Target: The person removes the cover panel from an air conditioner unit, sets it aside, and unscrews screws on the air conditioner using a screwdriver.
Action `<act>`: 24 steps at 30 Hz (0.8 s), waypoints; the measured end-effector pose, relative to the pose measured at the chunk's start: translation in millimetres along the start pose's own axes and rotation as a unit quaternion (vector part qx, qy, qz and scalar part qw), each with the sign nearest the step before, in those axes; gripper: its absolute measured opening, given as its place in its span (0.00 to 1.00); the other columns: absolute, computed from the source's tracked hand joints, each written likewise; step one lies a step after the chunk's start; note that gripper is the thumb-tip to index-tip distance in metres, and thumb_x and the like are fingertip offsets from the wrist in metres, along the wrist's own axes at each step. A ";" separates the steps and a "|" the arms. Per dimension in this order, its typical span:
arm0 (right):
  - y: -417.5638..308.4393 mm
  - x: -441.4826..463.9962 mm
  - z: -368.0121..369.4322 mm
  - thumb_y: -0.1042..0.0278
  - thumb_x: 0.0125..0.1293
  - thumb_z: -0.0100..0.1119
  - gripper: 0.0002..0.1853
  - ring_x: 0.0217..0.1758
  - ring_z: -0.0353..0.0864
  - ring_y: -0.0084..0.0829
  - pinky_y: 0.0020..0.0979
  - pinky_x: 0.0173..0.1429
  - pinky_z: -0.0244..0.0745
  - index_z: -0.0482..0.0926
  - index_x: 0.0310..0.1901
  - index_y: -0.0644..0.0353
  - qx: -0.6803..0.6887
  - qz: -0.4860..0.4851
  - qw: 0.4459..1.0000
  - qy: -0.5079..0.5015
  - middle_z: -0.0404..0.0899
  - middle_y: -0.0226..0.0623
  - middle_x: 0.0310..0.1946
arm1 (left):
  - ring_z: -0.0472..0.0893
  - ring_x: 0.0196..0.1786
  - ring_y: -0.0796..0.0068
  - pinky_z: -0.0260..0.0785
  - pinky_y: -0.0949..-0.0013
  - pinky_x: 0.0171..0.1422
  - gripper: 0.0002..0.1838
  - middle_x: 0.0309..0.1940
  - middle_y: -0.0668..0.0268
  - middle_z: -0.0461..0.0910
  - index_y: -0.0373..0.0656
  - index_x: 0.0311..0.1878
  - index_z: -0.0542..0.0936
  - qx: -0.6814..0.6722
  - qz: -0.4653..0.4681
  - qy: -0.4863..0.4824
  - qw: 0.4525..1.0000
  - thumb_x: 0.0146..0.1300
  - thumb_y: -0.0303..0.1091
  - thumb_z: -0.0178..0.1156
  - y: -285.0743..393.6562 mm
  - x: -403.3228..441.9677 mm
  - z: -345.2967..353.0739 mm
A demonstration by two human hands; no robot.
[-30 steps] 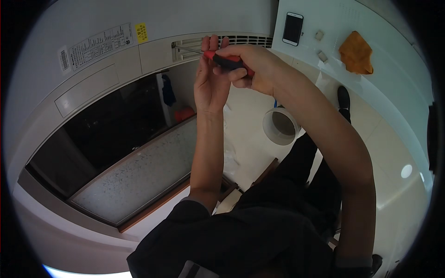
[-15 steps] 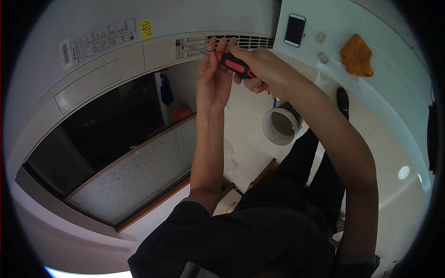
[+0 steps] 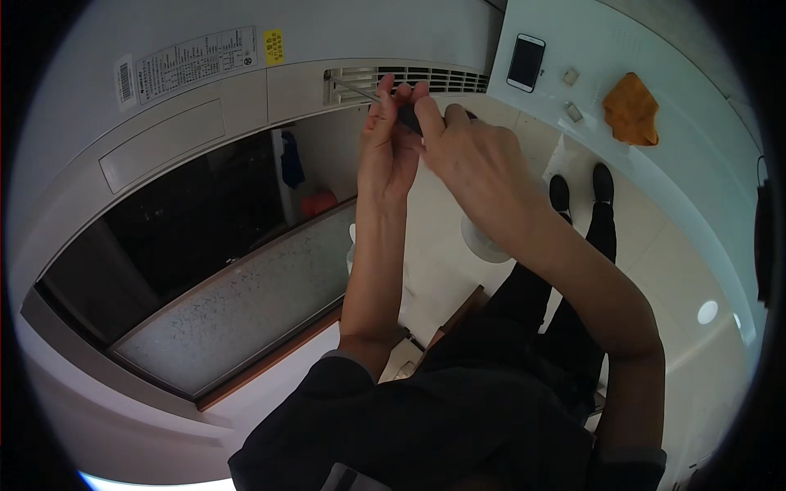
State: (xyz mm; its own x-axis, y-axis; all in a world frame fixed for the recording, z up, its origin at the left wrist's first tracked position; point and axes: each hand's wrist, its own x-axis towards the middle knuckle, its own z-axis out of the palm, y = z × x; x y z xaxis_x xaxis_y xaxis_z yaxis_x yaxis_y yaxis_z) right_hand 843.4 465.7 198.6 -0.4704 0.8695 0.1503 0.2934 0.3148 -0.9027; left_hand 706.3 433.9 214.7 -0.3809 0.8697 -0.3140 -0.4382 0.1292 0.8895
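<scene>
A screwdriver (image 3: 409, 119) with a dark handle is mostly hidden by the fingers. Its thin metal shaft points up and left to a small recess (image 3: 329, 76) at the left end of a slatted vent (image 3: 442, 80) in a white appliance. My right hand (image 3: 475, 159) wraps round the handle from the right. Beside it my left hand (image 3: 393, 155) is palm up, fingers curled round the front of the handle and the shaft, steadying it just below the vent.
A white counter (image 3: 589, 49) at the upper right bears a phone (image 3: 526, 62), two small pale pieces (image 3: 571, 76) and an orange cloth (image 3: 631, 110). A white bucket (image 3: 483, 239) stands on the floor, partly hidden by my right arm. A dark window (image 3: 196, 237) lies at left.
My right hand has turned over on the handle, its back now facing up and covering the red part. The view has shifted, and both feet now show.
</scene>
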 end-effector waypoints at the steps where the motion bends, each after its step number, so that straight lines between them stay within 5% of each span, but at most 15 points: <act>1: 2.3 1.7 2.8 0.40 0.63 0.49 0.28 0.21 0.79 0.38 0.30 0.19 0.67 0.66 0.38 0.65 -0.089 -0.052 0.995 0.010 0.73 0.45 0.17 | 0.72 0.60 0.62 0.58 0.61 0.70 0.22 0.48 0.61 0.77 0.39 0.62 0.63 -0.074 -0.004 -0.025 0.997 0.68 0.36 0.51 0.5 0.7 1.0; 2: 10.9 6.7 0.6 0.40 0.63 0.49 0.28 0.21 0.79 0.38 0.30 0.19 0.67 0.66 0.38 0.65 -0.089 -0.052 0.995 0.009 0.73 0.45 0.17 | 0.72 0.59 0.62 0.60 0.62 0.69 0.21 0.47 0.62 0.77 0.39 0.61 0.64 -0.148 -0.009 -0.049 0.988 0.68 0.35 0.50 1.0 0.9 2.1; 3: 20.8 15.4 -7.8 0.41 0.64 0.49 0.27 0.23 0.80 0.38 0.30 0.19 0.67 0.67 0.38 0.65 0.252 0.146 0.942 -0.167 0.73 0.44 0.17 | 0.72 0.59 0.62 0.60 0.62 0.69 0.21 0.47 0.62 0.77 0.39 0.61 0.64 -0.148 -0.008 -0.049 0.988 0.68 0.35 0.50 1.4 -0.9 3.9; 4: 25.1 20.0 -12.6 0.43 0.65 0.49 0.26 0.24 0.81 0.38 0.29 0.20 0.68 0.67 0.38 0.65 0.545 0.317 0.711 -0.311 0.73 0.43 0.16 | 0.73 0.58 0.63 0.61 0.62 0.68 0.20 0.45 0.62 0.77 0.39 0.61 0.64 -0.096 0.004 -0.040 0.995 0.68 0.35 0.50 1.9 -4.0 6.1; 5: 19.1 16.7 -10.6 0.43 0.65 0.49 0.26 0.24 0.81 0.38 0.29 0.20 0.68 0.67 0.38 0.65 0.545 0.317 0.711 -0.311 0.73 0.43 0.16 | 0.74 0.57 0.63 0.62 0.63 0.68 0.20 0.44 0.62 0.77 0.39 0.60 0.65 -0.043 0.016 -0.031 0.998 0.68 0.35 0.50 2.2 -5.9 6.9; 7: -0.9 6.2 -4.8 0.45 0.66 0.48 0.25 0.21 0.78 0.31 0.26 0.19 0.65 0.68 0.37 0.66 0.158 0.135 0.975 -0.084 0.73 0.38 0.16 | 0.74 0.56 0.63 0.62 0.63 0.67 0.20 0.44 0.61 0.77 0.39 0.61 0.65 -0.031 0.011 -0.014 0.999 0.68 0.35 0.50 1.2 -6.6 -4.4; 8: -2.9 3.6 -0.7 0.45 0.66 0.48 0.25 0.21 0.78 0.31 0.26 0.19 0.65 0.68 0.37 0.66 0.158 0.135 0.975 -0.084 0.73 0.38 0.16 | 0.74 0.56 0.63 0.62 0.63 0.67 0.20 0.45 0.60 0.77 0.39 0.61 0.64 -0.018 0.005 0.003 1.000 0.68 0.35 0.50 1.0 -6.1 -10.0; 10: -4.5 -0.2 6.1 0.43 0.66 0.47 0.27 0.20 0.76 0.28 0.25 0.20 0.63 0.70 0.32 0.67 -0.144 -0.108 0.981 0.067 0.74 0.38 0.16 | 0.74 0.56 0.63 0.64 0.64 0.65 0.20 0.45 0.60 0.77 0.39 0.61 0.64 -0.018 0.004 0.003 1.000 0.69 0.35 0.50 3.1 -1.4 -14.0; 11: -1.1 1.0 5.8 0.43 0.66 0.47 0.27 0.20 0.76 0.28 0.25 0.20 0.63 0.70 0.32 0.67 -0.144 -0.108 0.981 0.066 0.74 0.38 0.16 | 0.74 0.56 0.64 0.66 0.65 0.63 0.20 0.45 0.60 0.77 0.39 0.61 0.64 -0.017 0.004 0.002 1.000 0.69 0.35 0.50 3.4 -0.2 -14.8; 13: 8.6 9.0 -0.4 0.49 0.66 0.51 0.23 0.21 0.77 0.30 0.26 0.21 0.65 0.70 0.35 0.67 0.318 0.092 0.938 -0.106 0.76 0.42 0.18 | 0.75 0.56 0.65 0.68 0.66 0.61 0.20 0.45 0.60 0.77 0.39 0.61 0.64 -0.035 0.000 -0.002 0.999 0.69 0.36 0.50 7.8 -6.8 12.9; 17: 7.5 13.7 -17.9 0.50 0.65 0.52 0.21 0.21 0.77 0.31 0.28 0.23 0.65 0.70 0.32 0.67 0.349 0.186 0.884 -0.250 0.75 0.43 0.18 | 0.74 0.57 0.64 0.67 0.66 0.61 0.22 0.46 0.59 0.77 0.39 0.62 0.64 -0.017 0.016 -0.026 0.999 0.68 0.36 0.50 0.0 0.7 -6.2; 18: -2.1 2.3 -13.0 0.52 0.65 0.53 0.21 0.20 0.75 0.29 0.28 0.22 0.64 0.71 0.31 0.67 0.158 0.066 0.979 -0.112 0.75 0.42 0.18 | 0.74 0.57 0.64 0.67 0.66 0.61 0.22 0.46 0.59 0.77 0.39 0.62 0.64 -0.017 0.016 -0.027 0.999 0.68 0.36 0.50 0.8 2.0 -8.5; 19: -7.2 -3.8 -10.5 0.54 0.65 0.53 0.20 0.18 0.72 0.27 0.29 0.22 0.63 0.71 0.30 0.67 -0.046 -0.059 0.997 0.036 0.74 0.40 0.17 | 0.74 0.57 0.63 0.66 0.65 0.62 0.22 0.47 0.58 0.77 0.39 0.62 0.63 -0.027 0.015 -0.018 0.999 0.68 0.36 0.50 1.9 3.1 -10.7; 22: -3.1 2.5 -11.2 0.53 0.65 0.54 0.20 0.20 0.76 0.33 0.32 0.24 0.67 0.70 0.32 0.67 0.239 0.087 0.965 -0.062 0.74 0.41 0.18 | 0.74 0.58 0.62 0.66 0.64 0.63 0.22 0.47 0.58 0.77 0.40 0.63 0.63 -0.074 -0.005 -0.029 0.997 0.68 0.36 0.50 9.7 -5.1 19.1; 24: 11.8 5.1 -8.1 0.55 0.64 0.55 0.19 0.22 0.78 0.37 0.35 0.25 0.69 0.69 0.34 0.67 0.177 0.018 0.982 -0.062 0.75 0.43 0.18 | 0.74 0.58 0.62 0.66 0.64 0.63 0.22 0.47 0.58 0.77 0.41 0.63 0.63 -0.112 -0.026 -0.049 0.992 0.68 0.37 0.50 10.5 -6.5 24.4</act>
State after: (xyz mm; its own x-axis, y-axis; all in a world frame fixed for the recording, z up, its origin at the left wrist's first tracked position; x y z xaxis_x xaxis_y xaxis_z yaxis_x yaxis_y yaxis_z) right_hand 851.2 476.9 191.9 -0.5692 0.8178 0.0852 0.0149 0.1138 -0.9934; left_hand 724.1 441.2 234.1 -0.2769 0.9085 -0.3131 -0.6298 0.0745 0.7732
